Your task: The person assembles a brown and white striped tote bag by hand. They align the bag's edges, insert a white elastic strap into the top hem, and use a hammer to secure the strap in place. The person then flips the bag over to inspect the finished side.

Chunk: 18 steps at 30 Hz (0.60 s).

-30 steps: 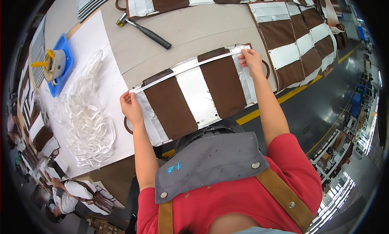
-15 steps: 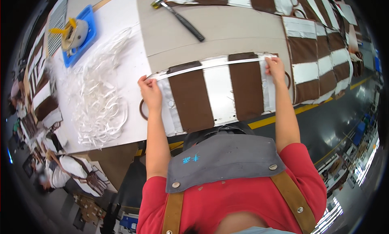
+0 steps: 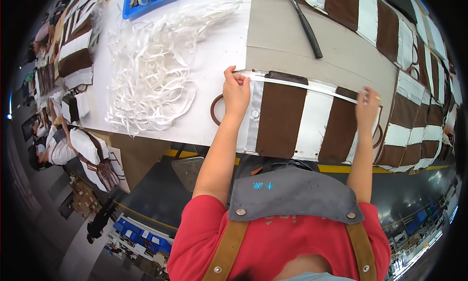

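A striped brown-and-white bag panel [image 3: 278,120] lies flat at the table's front edge, with a rounded brown handle at each side. A narrow white strip [image 3: 321,89] runs along its far edge. At the panel's far left corner, my left hand [image 3: 237,93] pinches the strip's left end between thumb and fingers. My right hand [image 3: 366,110], a little blurred, holds the strip near the far right corner. The strip stretches nearly straight between both hands.
A heap of loose white strips [image 3: 151,76] lies left of the panel. Beyond it is a blue tray [image 3: 141,10]. A hammer [image 3: 307,30] rests behind the panel. More striped panels [image 3: 404,130] are stacked to the right and far right. Another person [image 3: 61,147] sits at far left.
The view has turned, so the panel and hands appear farther right. Both hands stay at the strip along the panel's far edge; the right hand blurs with motion.
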Tool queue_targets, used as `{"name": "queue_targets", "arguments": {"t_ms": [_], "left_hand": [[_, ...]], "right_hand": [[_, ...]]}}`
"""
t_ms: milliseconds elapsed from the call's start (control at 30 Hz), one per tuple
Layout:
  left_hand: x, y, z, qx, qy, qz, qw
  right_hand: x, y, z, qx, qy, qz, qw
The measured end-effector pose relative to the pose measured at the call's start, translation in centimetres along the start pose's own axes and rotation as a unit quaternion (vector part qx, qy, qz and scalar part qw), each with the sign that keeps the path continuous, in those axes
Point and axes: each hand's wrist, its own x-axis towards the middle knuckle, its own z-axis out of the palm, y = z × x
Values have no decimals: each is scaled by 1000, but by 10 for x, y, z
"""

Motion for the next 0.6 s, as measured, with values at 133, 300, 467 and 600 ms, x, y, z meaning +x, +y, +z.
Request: {"name": "queue_targets", "arguments": {"t_ms": [133,300,467,600], "left_hand": [[-1,-1,1,7,-5,37,999],[-17,11,-8,-65,-9,66,996],[-28,17,-17,-125,9,81,989],[-23,18,-25,-123,29,91,988]], "right_hand": [[-16,-111,53,214,-165,-173,947],[-26,-180,94,251,-216,-267,905],[-19,-187,83,271,-324,-223,879],[-13,-198,69,295,-352,-171,872]]}}
